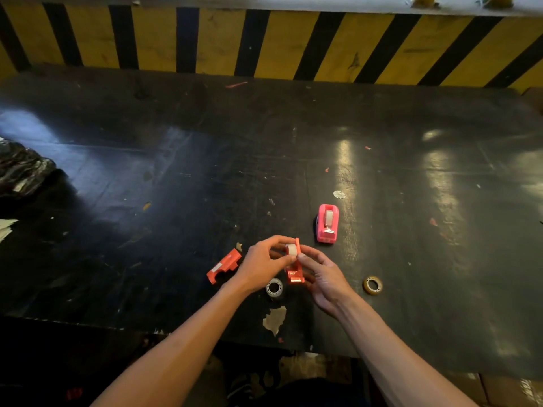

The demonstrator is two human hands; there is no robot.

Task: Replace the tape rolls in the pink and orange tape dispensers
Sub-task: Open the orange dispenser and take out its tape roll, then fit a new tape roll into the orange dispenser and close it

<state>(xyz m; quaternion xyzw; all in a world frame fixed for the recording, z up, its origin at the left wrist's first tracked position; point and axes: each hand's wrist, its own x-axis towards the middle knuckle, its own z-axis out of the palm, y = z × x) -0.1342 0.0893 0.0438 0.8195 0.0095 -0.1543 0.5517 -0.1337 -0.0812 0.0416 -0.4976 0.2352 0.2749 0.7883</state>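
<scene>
My left hand (264, 264) and my right hand (321, 274) meet over one half of the orange tape dispenser (294, 273), held just above the table. A white tape roll (291, 249) sits at that half's top, pinched by the fingers of both hands. The other orange half (224, 266) lies on the table to the left. The pink tape dispenser (327, 224) stands closed, with a roll inside, behind my hands. A clear tape roll (274, 287) lies flat under my hands. A brownish tape roll (372, 285) lies to the right.
The black worktable (176, 186) is scuffed and dotted with paper scraps, one large scrap (274, 318) near the front edge. A crumpled black plastic bag (20, 168) sits at the far left. A yellow-and-black striped barrier (264, 42) runs along the back.
</scene>
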